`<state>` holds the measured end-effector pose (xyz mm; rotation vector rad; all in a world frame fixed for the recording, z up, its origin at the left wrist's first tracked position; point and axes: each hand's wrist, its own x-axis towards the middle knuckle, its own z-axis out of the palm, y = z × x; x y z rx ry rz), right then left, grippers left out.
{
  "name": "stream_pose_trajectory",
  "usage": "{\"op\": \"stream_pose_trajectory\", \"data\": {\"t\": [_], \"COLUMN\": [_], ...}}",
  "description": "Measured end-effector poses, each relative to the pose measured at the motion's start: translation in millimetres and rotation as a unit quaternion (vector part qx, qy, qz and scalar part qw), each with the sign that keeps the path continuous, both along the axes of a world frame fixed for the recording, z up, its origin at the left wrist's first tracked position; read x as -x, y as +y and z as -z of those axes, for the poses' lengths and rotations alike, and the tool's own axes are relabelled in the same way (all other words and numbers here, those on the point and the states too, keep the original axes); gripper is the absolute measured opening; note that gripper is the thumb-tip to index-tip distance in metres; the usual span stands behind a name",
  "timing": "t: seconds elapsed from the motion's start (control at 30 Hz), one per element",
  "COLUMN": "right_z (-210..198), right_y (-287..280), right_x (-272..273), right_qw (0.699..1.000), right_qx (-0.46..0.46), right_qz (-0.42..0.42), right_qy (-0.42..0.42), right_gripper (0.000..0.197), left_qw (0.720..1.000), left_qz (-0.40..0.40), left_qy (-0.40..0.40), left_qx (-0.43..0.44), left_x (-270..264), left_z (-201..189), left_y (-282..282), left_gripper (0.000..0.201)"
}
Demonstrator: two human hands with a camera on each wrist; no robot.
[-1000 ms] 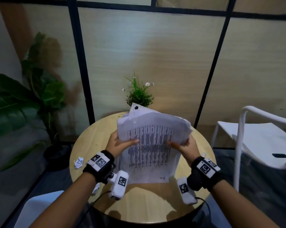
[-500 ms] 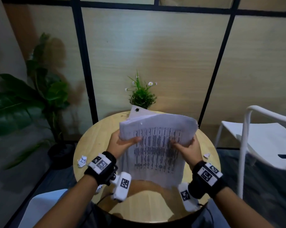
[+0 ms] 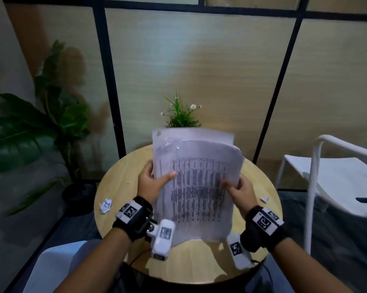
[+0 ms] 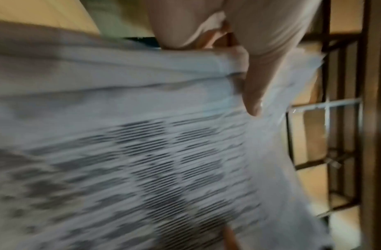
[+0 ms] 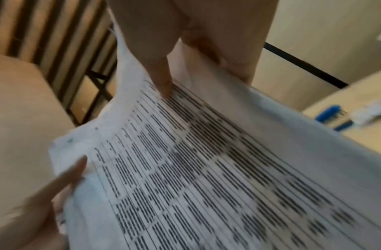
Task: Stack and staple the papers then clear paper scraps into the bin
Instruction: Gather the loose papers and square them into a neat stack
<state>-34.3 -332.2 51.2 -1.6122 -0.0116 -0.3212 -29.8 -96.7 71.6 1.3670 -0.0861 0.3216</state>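
Observation:
A stack of printed papers point(image 3: 196, 182) stands almost upright over the round wooden table point(image 3: 119, 187), its bottom edge at the tabletop. My left hand point(image 3: 155, 178) grips its left side, thumb point(image 4: 254, 94) across the front sheet point(image 4: 142, 160). My right hand point(image 3: 236, 188) grips the right side, thumb point(image 5: 161, 81) on the print point(image 5: 206, 160). A crumpled paper scrap point(image 3: 105, 205) lies at the table's left edge and a smaller scrap point(image 3: 264, 199) at the right edge. A blue stapler point(image 5: 333, 116) lies on the table behind the papers, beside a white scrap point(image 5: 371, 111).
A small potted plant point(image 3: 181, 115) stands at the table's far edge behind the papers. A white chair point(image 3: 334, 176) is to the right, a large leafy plant point(image 3: 41, 127) on the floor to the left. No bin is in view.
The papers have been raised from a bent, leaning pose to nearly upright, and the back sheets now stand higher behind the front one. Both hands keep their hold on the sides.

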Motion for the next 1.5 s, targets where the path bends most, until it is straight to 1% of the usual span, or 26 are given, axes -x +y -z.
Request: {"op": "stream_pose_trajectory", "data": {"t": [0.03,0.1,0.17,0.2,0.23,0.3,0.37,0.43,0.5,0.53,0.6,0.63,0.67,0.7,0.73,0.77,0.8,0.87,0.93,1.03,1.1,1.2,1.27,1.33,1.4,1.5], "right_z": [8.7,18.5,15.1,9.6,1.2,-17.9,-30.1,-29.6,-15.6,-6.3,8.6,13.1,13.7,11.8,6.8,0.4,-8.3,-24.9,-32.8,-22.7,-7.6,9.3,9.9,2.1,-7.8,-18.3], "right_y": [1.9,4.5,5.4,5.3,5.3,5.1,2.8,0.5,-1.1,-0.8,2.0,4.1,6.0,8.4,10.8,13.2,15.9,21.4,26.4,29.5,27.7,24.4,24.1,26.0,28.1,27.3], "right_x": [0.6,-1.0,-3.3,-4.1,-3.8,-1.3,2.9,8.8,15.4,18.9,23.8,24.1,23.7,21.1,18.7,16.2,15.6,15.7,16.4,15.2,15.5,18.0,16.6,14.1,13.4,17.2], "right_qw": [1.0,1.0,1.0,1.0,0.999,0.996,0.992,0.993,0.996,0.998,0.999,0.999,0.999,0.999,0.999,0.999,0.999,0.997,0.994,0.992,0.993,0.999,0.999,0.999,0.999,0.996], "right_qx": [0.0,0.005,0.005,-0.004,-0.021,-0.056,-0.074,-0.064,-0.022,-0.004,0.015,0.023,0.036,0.036,0.024,0.01,-0.002,-0.037,-0.065,-0.059,-0.049,-0.02,0.01,0.017,-0.002,-0.063], "right_qz": [-0.001,0.01,0.028,0.028,0.023,0.011,0.002,0.001,0.005,0.001,-0.013,-0.007,0.006,0.019,0.029,0.036,0.037,0.027,0.019,0.049,0.068,0.04,0.038,0.043,0.042,0.031], "right_qy": [0.016,0.025,0.007,-0.006,-0.023,-0.067,-0.103,-0.104,-0.081,-0.066,-0.037,-0.027,-0.019,-0.015,-0.013,-0.019,-0.03,-0.06,-0.089,-0.096,-0.077,-0.022,0.007,0.014,-0.005,-0.047], "right_gripper": [0.022,0.012,0.016,0.019,0.022,0.027,0.029,0.032,0.043,0.046,0.038,0.033,0.034,0.035,0.027,0.018,0.015,0.02,0.027,0.033,0.037,0.037,0.031,0.022,0.02,0.024], "left_qw": [0.999,0.996,0.994,0.993,0.992,0.99,0.986,0.988,0.993,0.995,0.996,0.995,0.993,0.992,0.99,0.989,0.987,0.981,0.98,0.988,0.991,0.988,0.981,0.973,0.97,0.977], "left_qz": [0.001,-0.002,-0.024,-0.038,-0.047,-0.066,-0.083,-0.091,-0.073,-0.065,-0.045,-0.038,-0.037,-0.038,-0.044,-0.053,-0.063,-0.088,-0.083,-0.049,-0.059,-0.064,-0.061,-0.059,-0.072,-0.086], "left_qy": [0.014,0.038,0.036,0.021,-0.005,-0.057,-0.077,-0.077,-0.056,-0.034,-0.001,0.006,0.011,0.006,0.0,-0.015,-0.035,-0.085,-0.129,-0.124,-0.08,0.004,0.048,0.053,0.031,0.006], "left_qx": [-0.042,-0.079,-0.099,-0.109,-0.113,-0.115,-0.12,-0.094,-0.07,-0.069,-0.083,-0.095,-0.111,-0.122,-0.131,-0.136,-0.143,-0.152,-0.125,-0.075,-0.092,-0.138,-0.177,-0.216,-0.229,-0.198], "left_x": [2.9,5.6,5.5,6.0,7.3,7.4,8.4,6.6,6.9,6.1,4.2,0.9,-0.7,-1.8,-2.7,-3.0,-2.3,2.3,6.5,14.0,14.8,11.4,7.2,3.5,1.8,2.7], "left_z": [11.4,26.2,26.2,19.0,8.8,-8.9,-19.5,-12.4,4.9,16.7,32.8,37.1,37.6,36.0,32.2,26.6,18.7,-1.5,-17.1,-16.0,1.7,24.6,36.5,40.1,33.7,18.1], "left_y": [-1.4,-4.5,-4.7,-4.7,-5.7,-6.5,-6.6,-3.3,-0.5,-0.1,-0.6,-0.3,-0.8,-2.1,-2.4,-3.0,-4.2,-7.4,-11.5,-15.1,-12.3,-5.9,-0.5,3.4,4.0,2.8], "left_gripper": [0.032,0.028,0.026,0.03,0.038,0.061,0.084,0.105,0.11,0.108,0.099,0.09,0.079,0.067,0.057,0.051,0.046,0.036,0.032,0.035,0.04,0.051,0.049,0.036,0.028,0.035]}}
